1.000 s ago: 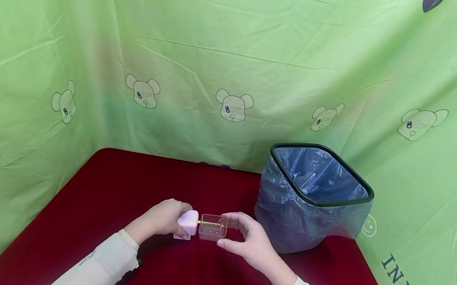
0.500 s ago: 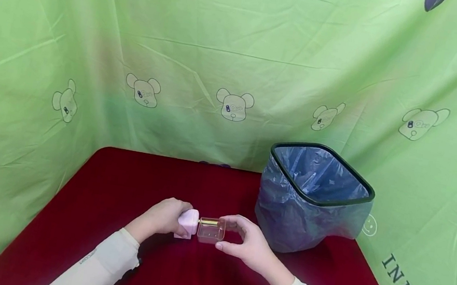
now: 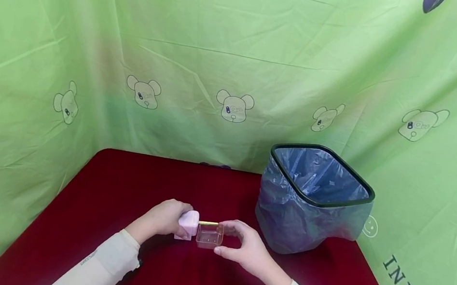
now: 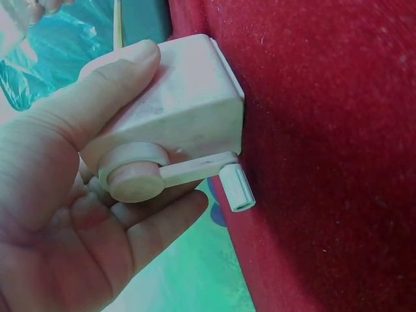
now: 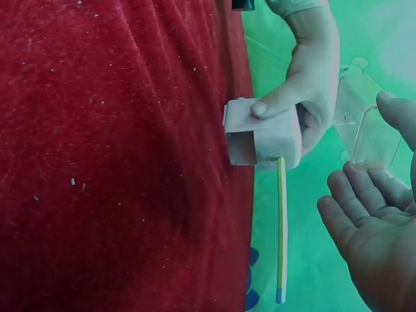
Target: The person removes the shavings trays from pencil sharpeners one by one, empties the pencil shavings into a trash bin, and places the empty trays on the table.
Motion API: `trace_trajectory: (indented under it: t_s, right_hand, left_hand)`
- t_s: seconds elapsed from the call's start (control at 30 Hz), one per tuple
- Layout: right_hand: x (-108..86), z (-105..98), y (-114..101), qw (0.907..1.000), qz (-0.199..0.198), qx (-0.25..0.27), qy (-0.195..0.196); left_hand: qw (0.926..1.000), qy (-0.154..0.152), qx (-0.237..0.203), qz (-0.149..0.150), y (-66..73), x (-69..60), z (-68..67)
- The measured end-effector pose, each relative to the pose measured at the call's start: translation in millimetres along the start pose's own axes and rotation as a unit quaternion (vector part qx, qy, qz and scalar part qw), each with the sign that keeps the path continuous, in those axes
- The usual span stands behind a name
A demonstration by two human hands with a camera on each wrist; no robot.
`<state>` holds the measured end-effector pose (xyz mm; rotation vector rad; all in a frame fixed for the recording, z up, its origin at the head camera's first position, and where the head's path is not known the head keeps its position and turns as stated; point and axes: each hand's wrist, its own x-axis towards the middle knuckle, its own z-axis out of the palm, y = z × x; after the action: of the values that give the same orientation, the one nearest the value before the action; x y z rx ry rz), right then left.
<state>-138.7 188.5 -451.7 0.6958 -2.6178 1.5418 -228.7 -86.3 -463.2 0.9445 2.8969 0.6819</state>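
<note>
My left hand [image 3: 167, 216] grips a pale pink pencil sharpener [image 3: 188, 223] with its thumb on top. In the left wrist view, the crank handle [image 4: 237, 188] hangs at the sharpener's side. A slim yellow pencil [image 5: 281, 227] sticks out of the sharpener's face, beside a square opening. My right hand [image 3: 246, 248] pinches a clear, box-shaped shavings container [image 3: 209, 237] by its end, between thumb and fingertips. In the right wrist view, the container stands apart from sharpener and pencil. No shavings can be made out in it.
A bin [image 3: 309, 222] with a translucent bluish liner and dark rim [image 3: 318, 204] stands at the table's right. Dark red cloth covers the table [image 3: 153, 176]. A green printed curtain [image 3: 239, 66] encloses the back and sides.
My right hand has moved the clear container slightly nearer to me, so the pencil now shows along its far edge. My left hand and the sharpener have stayed in place.
</note>
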Motion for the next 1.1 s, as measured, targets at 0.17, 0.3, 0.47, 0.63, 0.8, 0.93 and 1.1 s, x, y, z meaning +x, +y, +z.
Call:
trace_trajectory:
  t_s: [0.17, 0.3, 0.47, 0.63, 0.8, 0.93, 1.1]
  right_hand:
    - [-1.5, 3.2, 4.1, 0.9998, 0.013, -0.015, -0.002]
    - [-3.5, 5.8, 7.3, 0.9995, 0.023, -0.022, -0.008]
    - [-4.2, 8.4, 11.4, 0.9995, 0.028, -0.010, -0.009]
    - [-4.9, 10.2, 14.3, 0.9994, 0.032, 0.001, -0.012]
    - [-5.5, 13.0, 18.6, 0.9993, 0.033, 0.001, -0.017]
    - [-6.0, 16.0, 21.4, 0.9991, 0.035, 0.005, -0.022]
    - [-6.9, 18.0, 24.2, 0.9987, 0.041, 0.001, -0.029]
  left_hand:
    - [1.0000, 0.003, 0.002, 0.002, -0.2, -0.4, 0.9]
    - [1.0000, 0.000, -0.001, 0.000, 0.0, -0.5, 1.6]
    - [1.0000, 0.000, -0.001, -0.003, 0.0, -0.1, 1.2]
    - [1.0000, 0.000, 0.001, -0.002, -0.6, 0.5, 0.9]
    - [1.0000, 0.000, 0.001, -0.002, -0.4, 0.3, 0.7]
    - [1.0000, 0.002, 0.004, -0.001, -0.8, 0.5, 0.7]
    - [1.0000, 0.001, 0.006, 0.002, -0.8, 0.8, 1.1]
